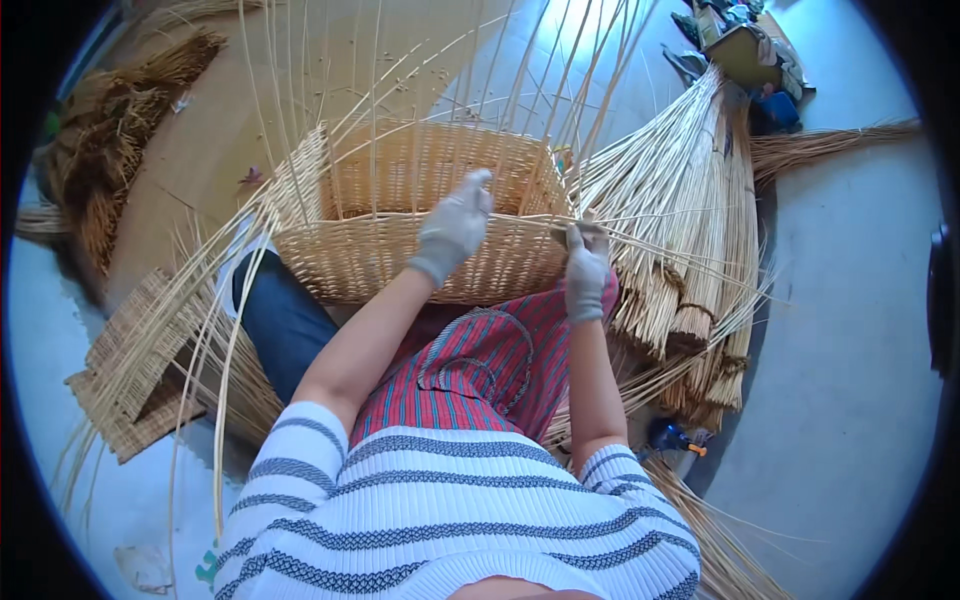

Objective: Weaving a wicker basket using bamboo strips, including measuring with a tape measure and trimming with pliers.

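Note:
A woven cane basket (405, 255) with long upright stakes rests across my lap. My left hand (452, 228), in a pale grey glove, is raised over its front rim; motion blurs the fingers, so their grip is unclear. At the front right corner my gloved right hand (587, 262) is closed on a small dark flat object (572, 234) against the rim, where pale strands (690, 258) stick out to the right. More loose strands (228, 340) fan from the basket's left end. A looped grey cord (480, 315) lies on the red checked cloth over my lap.
Large tied cane bundles (700, 180) lie at my right, beside blue and grey items (775, 110). Brown fibre (120, 160) is heaped at the back left, and woven mats (130, 400) lie at my left. A small dark blue bottle (668, 435) is near my right elbow.

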The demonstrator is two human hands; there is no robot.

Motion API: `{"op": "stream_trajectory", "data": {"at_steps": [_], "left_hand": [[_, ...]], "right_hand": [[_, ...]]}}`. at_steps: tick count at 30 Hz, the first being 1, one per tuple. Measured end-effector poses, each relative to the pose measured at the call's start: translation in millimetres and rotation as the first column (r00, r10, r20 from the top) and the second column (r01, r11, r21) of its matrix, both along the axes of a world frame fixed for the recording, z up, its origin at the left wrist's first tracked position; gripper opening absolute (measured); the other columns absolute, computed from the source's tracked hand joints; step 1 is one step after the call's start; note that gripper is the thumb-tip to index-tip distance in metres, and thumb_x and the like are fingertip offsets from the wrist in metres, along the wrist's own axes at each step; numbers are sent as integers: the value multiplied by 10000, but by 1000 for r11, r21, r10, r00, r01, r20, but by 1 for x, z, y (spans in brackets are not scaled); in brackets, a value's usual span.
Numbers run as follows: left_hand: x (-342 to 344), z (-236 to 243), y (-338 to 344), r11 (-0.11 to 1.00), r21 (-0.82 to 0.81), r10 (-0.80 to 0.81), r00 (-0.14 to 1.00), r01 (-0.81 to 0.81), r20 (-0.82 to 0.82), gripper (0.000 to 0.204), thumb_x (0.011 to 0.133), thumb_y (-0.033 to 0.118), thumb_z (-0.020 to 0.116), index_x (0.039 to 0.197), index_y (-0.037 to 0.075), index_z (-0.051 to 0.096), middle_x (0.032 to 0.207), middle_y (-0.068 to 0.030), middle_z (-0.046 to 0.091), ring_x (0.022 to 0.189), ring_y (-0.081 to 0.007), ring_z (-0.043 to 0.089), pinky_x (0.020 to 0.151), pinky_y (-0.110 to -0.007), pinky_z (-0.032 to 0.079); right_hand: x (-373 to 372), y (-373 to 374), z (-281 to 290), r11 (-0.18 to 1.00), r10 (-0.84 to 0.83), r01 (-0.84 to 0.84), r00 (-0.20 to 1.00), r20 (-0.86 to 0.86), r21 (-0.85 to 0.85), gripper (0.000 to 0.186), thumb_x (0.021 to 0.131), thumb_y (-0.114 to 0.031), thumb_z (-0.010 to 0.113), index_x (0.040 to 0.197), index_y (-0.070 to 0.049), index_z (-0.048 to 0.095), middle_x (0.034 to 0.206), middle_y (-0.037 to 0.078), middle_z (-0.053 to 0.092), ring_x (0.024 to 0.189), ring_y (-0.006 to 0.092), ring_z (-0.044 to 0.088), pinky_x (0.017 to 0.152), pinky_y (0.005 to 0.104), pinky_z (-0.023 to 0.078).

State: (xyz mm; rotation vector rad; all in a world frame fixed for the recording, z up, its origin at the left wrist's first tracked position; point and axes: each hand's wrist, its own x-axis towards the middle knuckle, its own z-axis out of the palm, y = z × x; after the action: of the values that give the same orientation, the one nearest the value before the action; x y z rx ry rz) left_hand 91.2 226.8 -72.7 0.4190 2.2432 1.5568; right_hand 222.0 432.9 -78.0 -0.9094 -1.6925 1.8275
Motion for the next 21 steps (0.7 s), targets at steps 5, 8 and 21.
{"op": "stream_trajectory", "data": {"at_steps": [5, 8, 21], "left_hand": [[-8, -43, 36, 982, -185, -34, 996, 18, -82, 311, 1033, 330, 636, 1182, 61, 681, 963, -147, 744, 945, -258, 720, 843, -411, 560], [-18, -50, 35, 990, -111, -70, 985, 88, 156, 196, 996, 276, 730, 1025, 83, 710, 893, -49, 719, 829, -122, 635, 795, -326, 526], [62, 4, 92, 864, -456, -399, 840, 211, -367, 732, 940, 128, 646, 1598, 359, 423, 1198, -180, 573, 797, -388, 711, 710, -523, 595]], "right_hand": [[-114, -5, 57, 364, 322, -177, 945, 55, 915, 613, 1017, -22, 577, 1599, -127, 417, 1382, 161, 659, 1180, 230, 684, 1024, 361, 541], [-100, 28, 41, 773, 377, -160, 894, -242, 613, 565, 1034, -40, 555, 1578, -119, 424, 1252, 145, 692, 1033, 212, 713, 869, 357, 568], [-60, 122, 37, 474, 50, -413, 894, 445, 777, 506, 1004, -231, 696, 1418, 31, 568, 947, 158, 763, 838, 242, 721, 794, 343, 559]]}}
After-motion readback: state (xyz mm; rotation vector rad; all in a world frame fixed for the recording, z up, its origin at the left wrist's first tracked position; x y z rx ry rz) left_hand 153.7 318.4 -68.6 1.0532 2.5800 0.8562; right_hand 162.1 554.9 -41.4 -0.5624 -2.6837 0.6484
